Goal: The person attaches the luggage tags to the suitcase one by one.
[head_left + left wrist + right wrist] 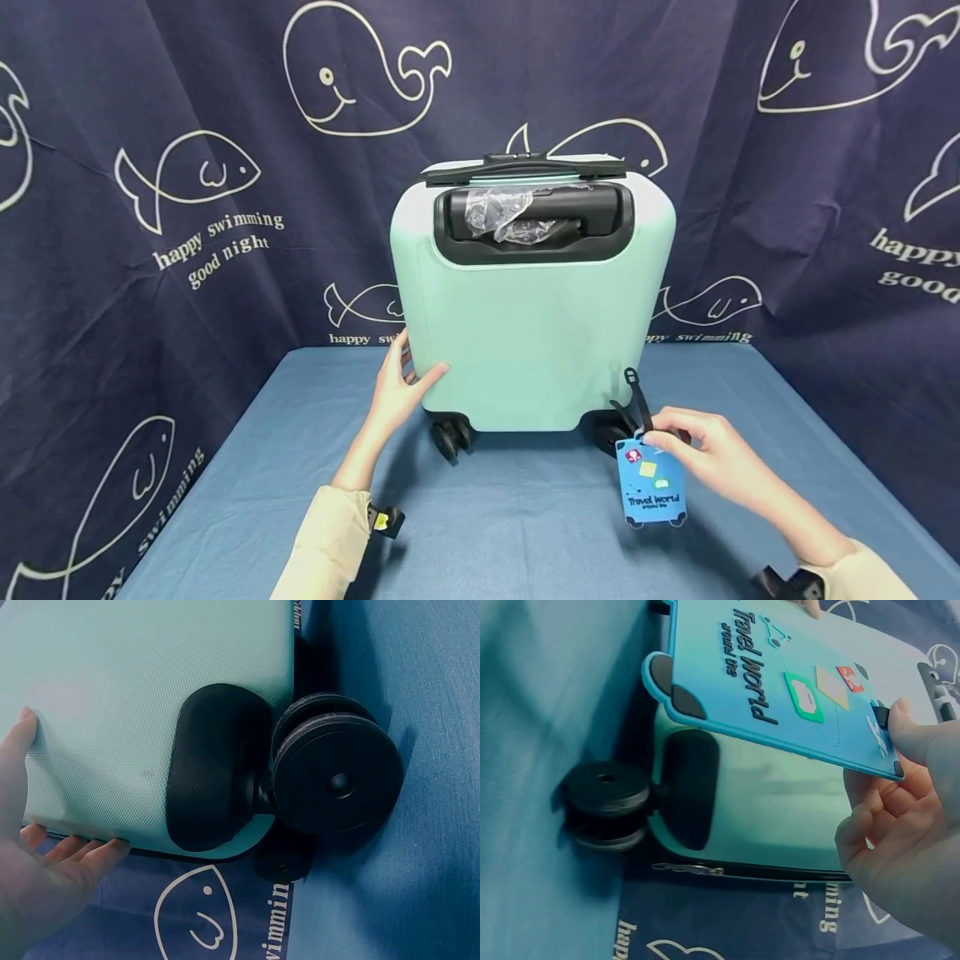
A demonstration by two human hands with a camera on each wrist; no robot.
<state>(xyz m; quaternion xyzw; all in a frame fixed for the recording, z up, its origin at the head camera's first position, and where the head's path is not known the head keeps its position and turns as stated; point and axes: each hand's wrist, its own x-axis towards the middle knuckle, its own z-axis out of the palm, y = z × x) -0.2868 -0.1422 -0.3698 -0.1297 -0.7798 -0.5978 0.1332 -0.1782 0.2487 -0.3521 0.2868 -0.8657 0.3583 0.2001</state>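
Note:
A mint-green suitcase stands upright on its black wheels, its recessed black handle partly wrapped in clear plastic. My left hand holds its lower left side, thumb on the front face and fingers round the edge; the left wrist view shows this hand beside a black wheel. In front of the lower right corner, my right hand pinches a blue luggage tag near its top. The tag's black strap sticks up with its buckle at the upper end. The right fingertips are partly hidden behind the tag.
Blue cloth covers the table under the suitcase. Behind and at the sides hangs a dark navy curtain printed with whales, fish and white lettering. A zipper pull shows along the suitcase's side seam.

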